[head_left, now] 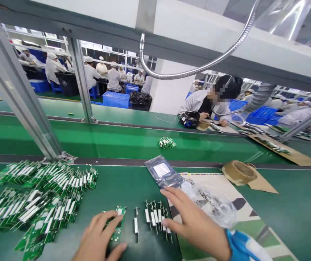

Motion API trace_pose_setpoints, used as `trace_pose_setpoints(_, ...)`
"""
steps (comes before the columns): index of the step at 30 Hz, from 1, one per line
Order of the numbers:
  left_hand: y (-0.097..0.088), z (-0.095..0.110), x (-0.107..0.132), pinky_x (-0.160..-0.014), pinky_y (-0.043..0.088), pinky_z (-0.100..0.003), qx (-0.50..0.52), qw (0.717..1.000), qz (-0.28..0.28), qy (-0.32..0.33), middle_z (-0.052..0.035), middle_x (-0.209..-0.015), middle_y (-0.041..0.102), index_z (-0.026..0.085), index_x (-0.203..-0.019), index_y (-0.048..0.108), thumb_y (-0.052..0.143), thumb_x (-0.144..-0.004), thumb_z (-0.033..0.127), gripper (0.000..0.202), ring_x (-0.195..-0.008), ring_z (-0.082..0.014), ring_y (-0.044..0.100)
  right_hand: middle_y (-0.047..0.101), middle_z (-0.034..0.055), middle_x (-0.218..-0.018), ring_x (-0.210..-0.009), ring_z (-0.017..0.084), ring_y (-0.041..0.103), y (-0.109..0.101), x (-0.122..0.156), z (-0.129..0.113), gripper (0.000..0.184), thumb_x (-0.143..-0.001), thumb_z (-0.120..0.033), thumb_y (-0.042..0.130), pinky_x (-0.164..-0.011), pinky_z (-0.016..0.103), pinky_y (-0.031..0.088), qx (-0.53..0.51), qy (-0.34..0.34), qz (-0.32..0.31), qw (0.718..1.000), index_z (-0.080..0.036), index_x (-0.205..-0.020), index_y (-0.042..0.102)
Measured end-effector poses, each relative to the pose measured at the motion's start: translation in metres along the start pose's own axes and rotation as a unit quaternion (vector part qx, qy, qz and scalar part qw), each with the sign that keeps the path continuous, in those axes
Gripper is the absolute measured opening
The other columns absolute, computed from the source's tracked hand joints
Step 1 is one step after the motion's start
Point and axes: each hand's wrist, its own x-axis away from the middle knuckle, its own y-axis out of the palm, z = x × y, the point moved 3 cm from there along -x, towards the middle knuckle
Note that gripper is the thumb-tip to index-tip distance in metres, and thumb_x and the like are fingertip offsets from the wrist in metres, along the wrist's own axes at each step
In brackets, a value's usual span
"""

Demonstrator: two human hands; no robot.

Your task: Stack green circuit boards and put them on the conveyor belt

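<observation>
My left hand is over a small green circuit board lying on the green bench. Its fingertips rest on or just above the board, and the thumb is spread apart from them. A single board standing on edge shows its white component between my hands. To its right, several boards on edge stand in a close row. My right hand is open beside that row, its thumb tip at the rightmost boards; whether it touches them I cannot tell. A blue band is around the right wrist.
Rows of boards fill the left. A silver antistatic bag, a clear plastic bag of small parts, a patterned sheet and a tape roll lie right. Boards sit on the green belt. A co-worker works opposite.
</observation>
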Motion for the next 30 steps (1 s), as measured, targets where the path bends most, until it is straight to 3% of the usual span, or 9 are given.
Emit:
trace_pose_setpoints(3, 0.006, 0.028, -0.011, -0.096, 0.037, -0.049, -0.046, 0.997, -0.053, -0.006, -0.0083, -0.128, 0.057, 0.024, -0.126, 0.051, 0.061, -0.069, 0.026, 0.058, -0.117, -0.0319, 0.046, 0.03, 0.0097, -0.144, -0.133, 0.026, 0.025, 0.028, 0.014, 0.003, 0.08, -0.07, -0.034, 0.065, -0.11, 0.039, 0.022, -0.044, 0.046, -0.001, 0.998, -0.016, -0.139, 0.03)
trace_pose_setpoints(7, 0.012, 0.054, -0.019, -0.093, 0.037, -0.047, -0.063, 0.996, -0.061, -0.006, -0.013, -0.117, 0.064, 0.016, -0.128, 0.049, 0.057, -0.073, 0.021, 0.056, -0.109, -0.0318, 0.051, 0.03, 0.0107, -0.142, -0.131, 0.027, 0.029, 0.051, 0.017, 0.007, 0.092, -0.064, -0.024, 0.068, -0.107, 0.036, 0.029, -0.159, 0.087, 0.013, 0.983, -0.017, -0.142, 0.021)
trace_pose_setpoints(15, 0.021, 0.074, -0.029, -0.094, 0.04, -0.038, -0.053, 0.997, -0.054, 0.005, -0.0099, -0.112, 0.066, 0.018, -0.123, 0.054, 0.057, -0.077, 0.021, 0.047, -0.105, -0.0264, 0.055, 0.032, 0.0078, -0.14, -0.119, 0.026, 0.043, 0.06, 0.013, 0.013, 0.095, -0.061, -0.016, 0.066, -0.093, 0.033, 0.043, -0.216, 0.061, 0.016, 0.974, -0.024, -0.142, 0.018)
trace_pose_setpoints(20, 0.007, 0.063, -0.024, -0.097, 0.036, -0.041, -0.067, 0.997, -0.044, -0.009, -0.0066, -0.122, 0.062, 0.023, -0.124, 0.052, 0.059, -0.074, 0.022, 0.051, -0.113, -0.0268, 0.05, 0.029, 0.0051, -0.14, -0.11, 0.022, 0.047, 0.059, 0.014, 0.015, 0.089, -0.063, -0.014, 0.058, -0.086, 0.028, 0.046, -0.233, 0.051, -0.001, 0.971, -0.024, -0.142, 0.018)
trace_pose_setpoints(23, -0.016, 0.038, -0.013, -0.097, 0.033, -0.049, -0.098, 0.993, -0.033, -0.057, -0.0093, -0.129, 0.056, 0.02, -0.124, 0.053, 0.058, -0.074, 0.025, 0.05, -0.119, -0.0313, 0.045, 0.027, 0.0042, -0.14, -0.094, 0.018, 0.052, 0.058, 0.018, 0.017, 0.085, -0.066, -0.017, 0.057, -0.081, 0.027, 0.047, -0.248, 0.057, -0.012, 0.967, -0.026, -0.142, 0.017)
trace_pose_setpoints(26, -0.031, 0.013, -0.004, -0.097, 0.034, -0.049, -0.131, 0.984, -0.052, -0.106, -0.011, -0.135, 0.05, 0.017, -0.128, 0.048, 0.062, -0.071, 0.028, 0.061, -0.122, -0.0328, 0.041, 0.026, 0.0046, -0.139, -0.081, 0.016, 0.054, 0.055, 0.02, 0.02, 0.081, -0.071, -0.022, 0.055, -0.079, 0.03, 0.049, -0.252, 0.059, -0.02, 0.966, -0.029, -0.141, 0.016)
trace_pose_setpoints(28, -0.03, 0.006, -0.002, -0.098, 0.035, -0.047, -0.137, 0.982, -0.072, -0.105, -0.0083, -0.138, 0.047, 0.019, -0.131, 0.044, 0.066, -0.066, 0.029, 0.069, -0.125, -0.0322, 0.038, 0.022, 0.0037, -0.141, -0.094, 0.019, 0.053, 0.052, 0.021, 0.021, 0.077, -0.074, -0.024, 0.051, -0.081, 0.033, 0.049, -0.241, 0.05, -0.021, 0.969, -0.031, -0.141, 0.014)
trace_pose_setpoints(30, -0.024, 0.008, -0.006, -0.099, 0.033, -0.048, -0.135, 0.984, -0.084, -0.082, -0.0046, -0.142, 0.043, 0.023, -0.133, 0.04, 0.067, -0.065, 0.027, 0.074, -0.126, -0.0314, 0.036, 0.018, 0.0032, -0.144, -0.116, 0.024, 0.042, 0.048, 0.022, 0.021, 0.073, -0.077, -0.025, 0.05, -0.09, 0.036, 0.045, -0.212, 0.046, -0.025, 0.976, -0.029, -0.141, 0.016)
